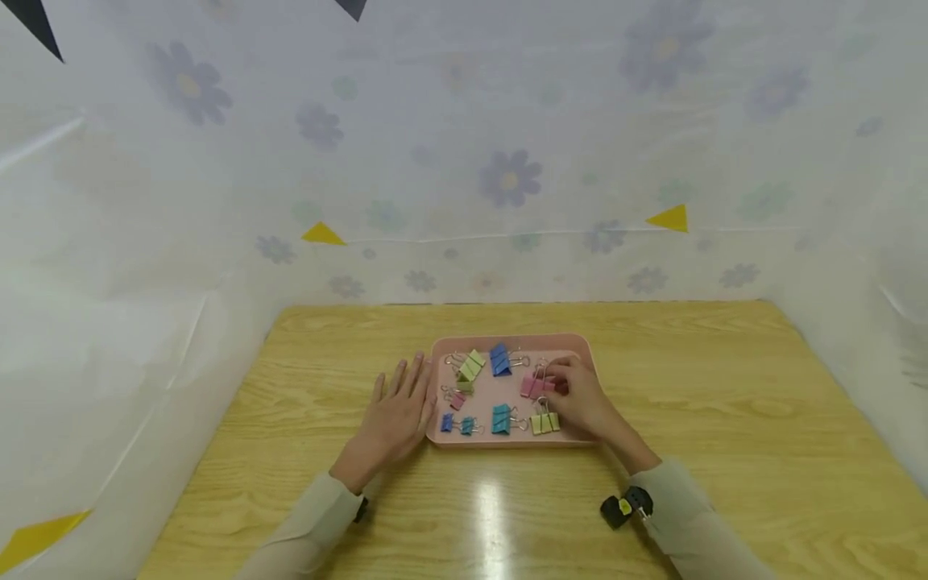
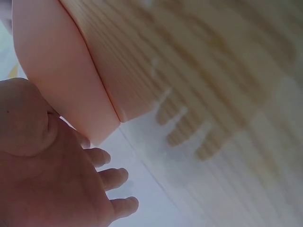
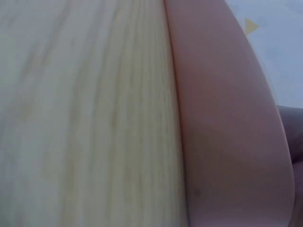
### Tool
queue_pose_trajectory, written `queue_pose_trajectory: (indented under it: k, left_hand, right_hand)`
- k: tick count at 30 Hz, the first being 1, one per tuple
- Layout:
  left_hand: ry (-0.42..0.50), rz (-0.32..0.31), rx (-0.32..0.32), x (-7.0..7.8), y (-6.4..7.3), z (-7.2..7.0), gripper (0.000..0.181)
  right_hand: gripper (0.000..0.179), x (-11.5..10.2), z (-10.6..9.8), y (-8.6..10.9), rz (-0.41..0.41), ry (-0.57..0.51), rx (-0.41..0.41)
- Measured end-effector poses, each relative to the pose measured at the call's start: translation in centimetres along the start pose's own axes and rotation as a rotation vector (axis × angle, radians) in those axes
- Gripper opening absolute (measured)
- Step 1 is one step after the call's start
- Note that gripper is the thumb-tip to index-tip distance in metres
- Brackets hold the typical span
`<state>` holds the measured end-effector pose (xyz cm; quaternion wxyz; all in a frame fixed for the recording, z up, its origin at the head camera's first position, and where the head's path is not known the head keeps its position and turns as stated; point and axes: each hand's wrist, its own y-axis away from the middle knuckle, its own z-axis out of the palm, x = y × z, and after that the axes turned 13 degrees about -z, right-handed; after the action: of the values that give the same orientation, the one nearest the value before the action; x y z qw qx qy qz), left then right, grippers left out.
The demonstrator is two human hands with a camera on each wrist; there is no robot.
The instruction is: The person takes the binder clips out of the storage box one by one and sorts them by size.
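A wooden worktop point(image 1: 696, 370) carries a pink tray point(image 1: 507, 442), and all nine binder clips in sight lie inside it. The left hand point(image 1: 394, 415) rests along the tray's left wall, its fingers straight and gripping nothing; the right hand point(image 1: 580, 399) reaches in over the right end — its fingers and thumb pinch the large pink clip point(image 1: 535, 387). Of the other bigger clips, the dark blue clip point(image 1: 500, 360) and the lime clip point(image 1: 471, 366) lie toward the far side, the large teal clip point(image 1: 501, 419) at the near middle, and the yellow clip point(image 1: 544, 424) just beside the right hand. Four small ones sit along the left: an olive clip point(image 1: 465, 387), a small pink clip point(image 1: 456, 399), a small blue clip point(image 1: 447, 422) and a small teal clip point(image 1: 467, 426). The work looks partway, I judge: placing the large pink clip is not finished, since it remains gripped — the other eight are loose of any fingers, though whether they are finally placed cannot be told.
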<state>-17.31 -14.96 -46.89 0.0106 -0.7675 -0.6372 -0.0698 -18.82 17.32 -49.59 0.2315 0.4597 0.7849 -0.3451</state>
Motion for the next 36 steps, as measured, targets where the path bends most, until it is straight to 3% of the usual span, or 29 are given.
queue_pose_trajectory:
  k: [15, 23, 36]
  left_hand:
    - [0.027, -0.041, -0.01, 0.5, -0.5, 0.4, 0.065]
    - [0.06, -0.054, 0.0, 0.8, -1.1, 0.3, 0.064]
    - [0.11, -0.105, -0.015, 1.3, -1.9, 0.7, 0.066]
  right_hand:
    - [0.018, 0.2, -0.4, -0.6, 0.016, -0.024, 0.032]
    - [0.021, 0.0, -1.2, -0.6, 0.115, -0.088, 0.045]
    - [0.032, -1.4, -4.8, 0.4, 0.022, -0.15, 0.168]
